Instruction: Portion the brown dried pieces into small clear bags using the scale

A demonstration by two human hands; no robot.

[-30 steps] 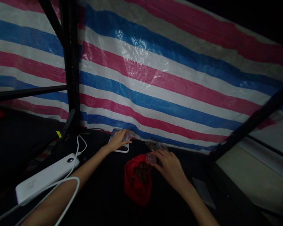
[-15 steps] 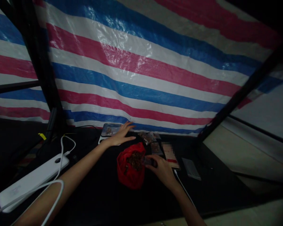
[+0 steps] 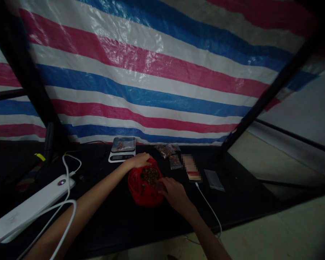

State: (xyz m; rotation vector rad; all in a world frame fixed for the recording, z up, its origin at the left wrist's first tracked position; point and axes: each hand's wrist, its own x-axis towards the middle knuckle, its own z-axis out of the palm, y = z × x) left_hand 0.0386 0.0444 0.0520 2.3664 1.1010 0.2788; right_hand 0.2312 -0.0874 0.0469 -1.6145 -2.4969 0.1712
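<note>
Your left hand touches the far edge of the red bag, which has brown bits inside. Your right hand is at its right side. A scale holds a little clear bag.

Blk tbl: scale, red bag.

Before you: plain red bag | its contents: mottled brown | sheet you face, far: pink, white and blue stripes | counter before you: black | scale, far: white body, dark display | packets right of it: brown showing through | power bank on your left: white | tag, left: yellow
</note>
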